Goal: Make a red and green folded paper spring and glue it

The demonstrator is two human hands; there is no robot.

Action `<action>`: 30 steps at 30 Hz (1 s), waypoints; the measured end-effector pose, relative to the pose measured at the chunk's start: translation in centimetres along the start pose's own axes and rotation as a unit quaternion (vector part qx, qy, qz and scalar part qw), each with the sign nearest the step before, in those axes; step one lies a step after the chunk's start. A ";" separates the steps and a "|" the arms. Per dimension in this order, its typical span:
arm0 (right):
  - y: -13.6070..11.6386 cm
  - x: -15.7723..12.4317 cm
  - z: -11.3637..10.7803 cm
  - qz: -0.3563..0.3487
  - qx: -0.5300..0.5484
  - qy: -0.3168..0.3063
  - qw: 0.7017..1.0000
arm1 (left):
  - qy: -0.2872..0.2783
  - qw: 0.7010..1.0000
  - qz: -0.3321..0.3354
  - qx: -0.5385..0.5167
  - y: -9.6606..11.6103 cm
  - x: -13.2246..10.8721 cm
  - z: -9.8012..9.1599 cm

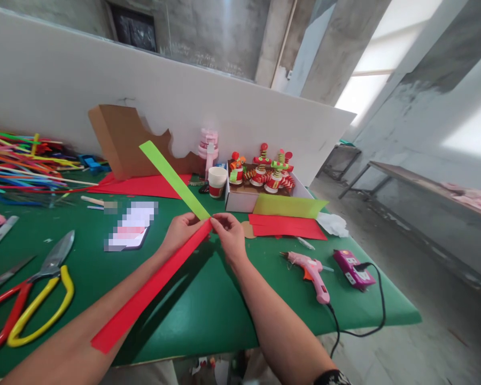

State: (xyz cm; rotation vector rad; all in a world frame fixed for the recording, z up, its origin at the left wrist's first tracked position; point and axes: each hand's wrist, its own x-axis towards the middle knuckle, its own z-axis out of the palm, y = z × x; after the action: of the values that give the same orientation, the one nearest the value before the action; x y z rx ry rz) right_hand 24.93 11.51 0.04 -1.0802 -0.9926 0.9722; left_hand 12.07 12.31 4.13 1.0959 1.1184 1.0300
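Head view: work seems to be at an early stage, a green strip point(172, 179) and a red strip point(152, 286) meeting end to end in a corner above the table point(208, 321), neither showing a fold along its length; whether the ends are glued is hard to tell. The left hand point(180, 232) is pinching both strips beside that corner, thumb closed against curled fingers, and the right hand point(230, 235) is nipping the corner itself between thumb and forefinger. Small figures point(272, 184) are standing in a box point(240, 202) beyond.

Craft workshop: glue gun point(313, 270), shears point(55, 262)
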 end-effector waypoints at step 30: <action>-0.8 0.4 -0.5 0.068 0.065 0.004 0.996 | -0.031 0.998 0.017 0.050 -0.3 0.5 -0.6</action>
State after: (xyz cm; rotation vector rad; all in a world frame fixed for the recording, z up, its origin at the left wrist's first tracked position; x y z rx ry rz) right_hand 25.66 11.62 0.81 -1.0519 -0.8443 1.1272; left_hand 11.55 12.85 3.68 1.2216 1.1138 0.9677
